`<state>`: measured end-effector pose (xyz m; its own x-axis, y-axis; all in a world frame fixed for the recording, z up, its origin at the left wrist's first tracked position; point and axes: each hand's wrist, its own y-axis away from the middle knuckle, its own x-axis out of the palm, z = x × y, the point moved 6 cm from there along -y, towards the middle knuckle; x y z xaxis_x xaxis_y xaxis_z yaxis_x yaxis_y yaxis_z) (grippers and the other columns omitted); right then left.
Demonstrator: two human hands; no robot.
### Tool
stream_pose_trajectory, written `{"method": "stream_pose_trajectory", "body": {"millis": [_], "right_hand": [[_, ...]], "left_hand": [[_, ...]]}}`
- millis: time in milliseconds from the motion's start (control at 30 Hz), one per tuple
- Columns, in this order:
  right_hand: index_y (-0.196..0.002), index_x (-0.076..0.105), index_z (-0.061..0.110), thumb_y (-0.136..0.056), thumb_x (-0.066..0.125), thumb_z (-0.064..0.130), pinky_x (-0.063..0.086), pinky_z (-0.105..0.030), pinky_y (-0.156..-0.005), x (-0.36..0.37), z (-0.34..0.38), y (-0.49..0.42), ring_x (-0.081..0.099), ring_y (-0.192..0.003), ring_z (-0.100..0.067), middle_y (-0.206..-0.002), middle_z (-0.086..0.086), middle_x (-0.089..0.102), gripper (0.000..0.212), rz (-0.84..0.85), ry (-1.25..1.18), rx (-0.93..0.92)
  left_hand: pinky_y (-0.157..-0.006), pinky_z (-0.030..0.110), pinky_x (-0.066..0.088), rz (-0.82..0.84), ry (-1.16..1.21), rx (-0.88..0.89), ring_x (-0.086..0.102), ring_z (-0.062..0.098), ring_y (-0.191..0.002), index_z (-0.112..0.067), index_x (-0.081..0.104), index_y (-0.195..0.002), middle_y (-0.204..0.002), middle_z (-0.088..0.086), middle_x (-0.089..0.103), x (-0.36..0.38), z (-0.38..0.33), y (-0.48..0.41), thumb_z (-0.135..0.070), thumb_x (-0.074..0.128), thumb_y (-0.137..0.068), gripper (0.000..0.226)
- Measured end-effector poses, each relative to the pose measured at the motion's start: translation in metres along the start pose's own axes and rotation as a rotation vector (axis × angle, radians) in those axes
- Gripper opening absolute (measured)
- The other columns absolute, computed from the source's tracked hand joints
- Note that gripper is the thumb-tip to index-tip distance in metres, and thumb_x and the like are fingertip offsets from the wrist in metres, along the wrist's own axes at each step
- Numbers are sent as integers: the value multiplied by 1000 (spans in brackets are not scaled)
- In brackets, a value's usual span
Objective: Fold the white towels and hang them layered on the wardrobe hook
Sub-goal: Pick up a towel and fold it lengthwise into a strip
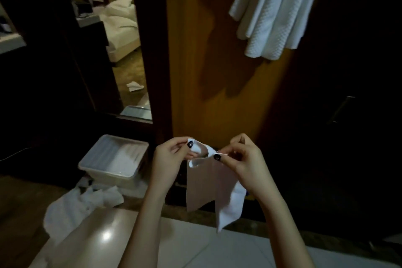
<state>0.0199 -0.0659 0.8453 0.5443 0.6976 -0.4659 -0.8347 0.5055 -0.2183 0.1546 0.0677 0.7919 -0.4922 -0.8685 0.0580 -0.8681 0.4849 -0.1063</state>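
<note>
Low in the left of the frame, a crumpled white cloth lies on the floor beside a clear plastic bin, and right of them the left hand pinches the top corner of a small white towel between thumb and curled fingers. Just right of centre the towel hangs slack in two folds above the pale tiled floor, its other top corner pinched the same way by the right hand. At upper right, folded white towels hang against the wooden wardrobe door.
</note>
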Motion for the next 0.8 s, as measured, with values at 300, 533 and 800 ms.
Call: {"method": "stream_pose_trajectory", "body": {"millis": [300,533,800], "right_hand": [[-73,70,17,-82,76,7,51,-25,-79,-44,-6,11,64,-85,-11,-82,4,67,15,-203,-156,-35],[-71,72,25,-82,76,9,53,-34,-78,-50,-1,-1,65,-87,-16,-78,6,69,20,-265,-220,-38],[-75,73,31,-85,72,8,50,-24,-79,-46,-2,-10,61,-92,-10,-82,10,69,26,-156,-238,-32]], "left_hand": [[-74,18,55,297,177,-4,72,16,-96,-32,79,-92,-99,0,76,80,-32,24,-19,67,-87,18],[-78,16,52,272,174,58,71,13,-98,-25,78,-93,-99,-1,76,85,-49,19,-23,72,-77,17],[-80,14,50,191,0,153,69,6,-96,-8,74,-102,-100,4,74,81,-49,14,1,67,-86,19]]}}
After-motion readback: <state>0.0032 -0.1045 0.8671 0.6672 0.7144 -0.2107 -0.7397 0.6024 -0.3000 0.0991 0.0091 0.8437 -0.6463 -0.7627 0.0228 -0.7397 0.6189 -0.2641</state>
